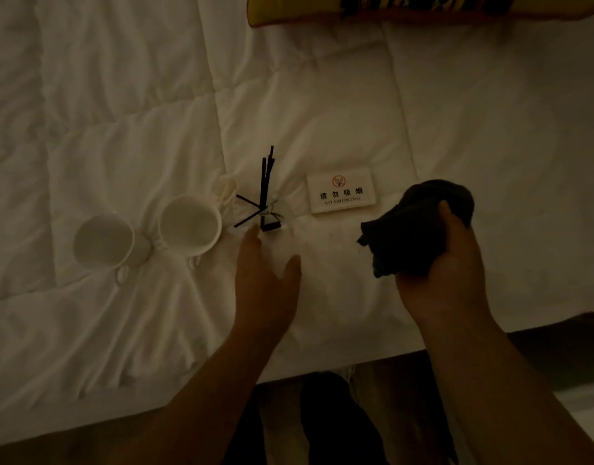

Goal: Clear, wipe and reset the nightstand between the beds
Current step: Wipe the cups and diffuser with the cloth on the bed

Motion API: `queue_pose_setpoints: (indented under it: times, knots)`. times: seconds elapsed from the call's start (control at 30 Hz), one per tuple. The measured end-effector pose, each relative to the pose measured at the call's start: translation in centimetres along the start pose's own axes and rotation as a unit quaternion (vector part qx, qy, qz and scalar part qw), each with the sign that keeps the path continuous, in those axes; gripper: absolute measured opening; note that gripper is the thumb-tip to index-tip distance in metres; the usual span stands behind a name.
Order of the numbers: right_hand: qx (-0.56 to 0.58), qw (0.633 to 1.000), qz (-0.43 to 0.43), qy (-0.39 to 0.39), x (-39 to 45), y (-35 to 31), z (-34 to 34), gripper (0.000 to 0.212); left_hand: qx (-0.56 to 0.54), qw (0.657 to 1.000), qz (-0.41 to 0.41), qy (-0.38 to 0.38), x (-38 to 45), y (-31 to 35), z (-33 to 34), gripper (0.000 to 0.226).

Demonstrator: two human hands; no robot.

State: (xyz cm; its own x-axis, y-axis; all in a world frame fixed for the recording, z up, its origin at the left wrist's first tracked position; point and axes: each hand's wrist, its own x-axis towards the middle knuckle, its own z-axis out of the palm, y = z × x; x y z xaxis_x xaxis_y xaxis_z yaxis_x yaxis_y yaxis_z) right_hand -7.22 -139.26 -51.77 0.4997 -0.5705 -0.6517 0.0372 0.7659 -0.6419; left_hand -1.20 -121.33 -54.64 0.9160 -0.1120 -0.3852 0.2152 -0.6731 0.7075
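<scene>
The items from the nightstand lie on the white bedcover [121,129], and the step in hand looks like picking up the small diffuser [267,209] with its thin black sticks, near the middle of the frame. To do it well, the fingers should close low on the body, not on the sticks, which splay in several directions and would likely slip out or tip the whole thing on the soft cover; lifting it straight up and keeping it upright seems the safe way. The left hand [267,290] reaches up from the lower middle of the frame with fingers straight and spread, holding nothing, its fingertips just below the diffuser's base; whether they touch it cannot be told in the dim light. The right hand [446,263], at the right of centre, is curled tightly round a bunched dark cloth [419,226] and is well apart from the diffuser. Between the two hands, a little higher, lies a white no-smoking sign [341,193], flat on the cover. Left of the diffuser two white cups [188,226] lie on their sides, one beside the other. A striped yellow cushion [322,11] shows at the top edge. The nightstand itself is not in view.
</scene>
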Motion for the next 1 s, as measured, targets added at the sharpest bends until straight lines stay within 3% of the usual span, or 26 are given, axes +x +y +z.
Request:
queue_pose_setpoints:
  times: [0.1,0.17,0.37,0.5,0.6,0.7,0.77,0.83,0.87,1.0]
  knots:
    - [0.005,1.0,-0.002,-0.009,0.4,-0.7,-0.2,0.05,0.049,0.992,0.111,0.03,-1.7,0.8,1.3,0.059]
    - [0.007,1.0,-0.003,-0.01,0.7,-1.1,-0.4,0.047,0.078,0.984,0.16,0.006,-0.2,2.2,2.6,0.057]
    - [-0.016,1.0,-0.014,-0.007,1.4,-1.9,-1.4,0.044,0.202,0.967,0.127,-0.091,6.8,4.6,6.8,0.082]
    - [-0.023,1.0,-0.012,-0.007,1.7,-2.0,-2.2,0.047,0.196,0.973,0.094,-0.082,7.9,5.0,7.6,0.074]
    - [-0.041,0.998,-0.014,-0.034,1.4,-2.0,-1.9,0.055,0.201,0.969,0.137,-0.047,7.5,5.1,7.0,0.07]
    - [-0.124,0.989,-0.072,-0.043,1.6,-2.1,-1.5,0.048,0.148,0.969,0.183,-0.074,5.9,5.6,5.8,0.069]
    - [-0.304,0.938,-0.166,0.006,1.9,-2.3,-1.1,0.054,0.094,0.97,0.206,-0.092,4.6,6.4,4.7,0.066]
    - [-0.477,0.832,-0.282,0.017,2.2,-2.7,-0.5,0.052,0.047,0.965,0.236,-0.107,3.5,7.4,3.6,0.067]
    - [-0.513,0.8,-0.31,0.0,2.1,-2.8,-0.1,0.048,0.036,0.961,0.25,-0.112,3.1,7.9,3.1,0.07]
    - [-0.576,0.744,-0.33,-0.075,0.5,-2.6,2.3,0.042,0.032,0.961,0.251,-0.11,2.9,9.9,1.8,0.074]
